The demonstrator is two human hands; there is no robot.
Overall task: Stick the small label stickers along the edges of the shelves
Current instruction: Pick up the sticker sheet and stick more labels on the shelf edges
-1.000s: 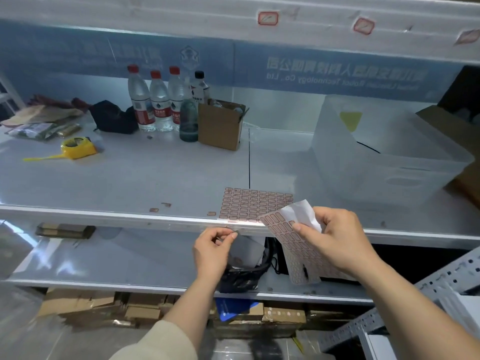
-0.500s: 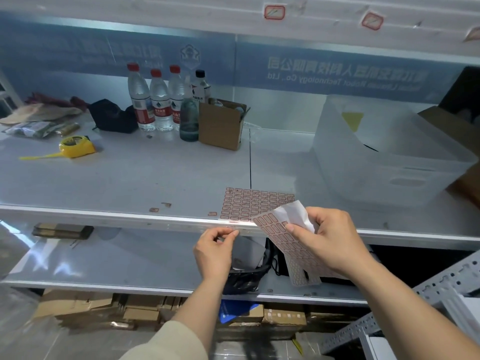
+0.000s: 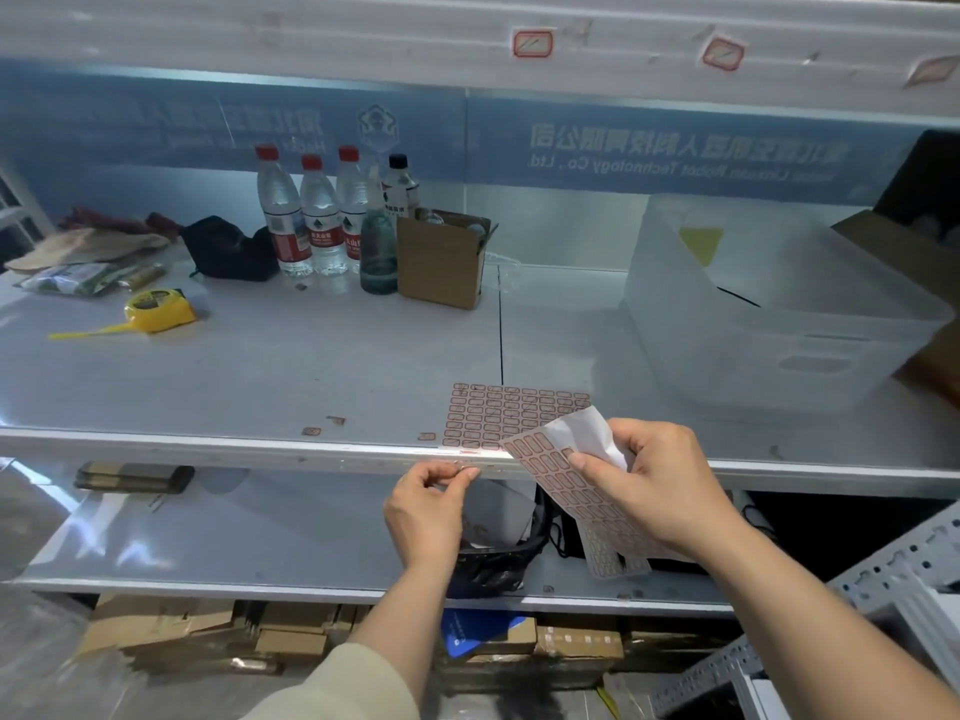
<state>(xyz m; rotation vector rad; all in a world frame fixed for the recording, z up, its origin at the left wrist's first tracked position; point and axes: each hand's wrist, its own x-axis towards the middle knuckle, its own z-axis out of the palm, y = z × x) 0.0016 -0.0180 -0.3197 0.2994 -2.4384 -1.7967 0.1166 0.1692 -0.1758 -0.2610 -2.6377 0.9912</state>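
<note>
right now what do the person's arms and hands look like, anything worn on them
Both hands are bare, with no gloves, rings or watch visible. The left hand leads down a bare forearm to a loose cream or beige sleeve pushed back near the elbow at the bottom of the view. The right hand has a bare forearm as far as the frame edge; no sleeve shows on that side.

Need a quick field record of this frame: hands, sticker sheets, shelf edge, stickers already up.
left hand: fingers pinch a small sticker at the middle shelf edge
right hand: holds a partly peeled sticker sheet, hanging in front of the shelf edge
spare sheet: lies flat on the middle shelf, near the front
upper shelf edge: three red-bordered stickers, e.g.
loose stickers: a few lying on the middle shelf surface
task state: sticker at the edge; whether it is stuck cannot be told
</note>
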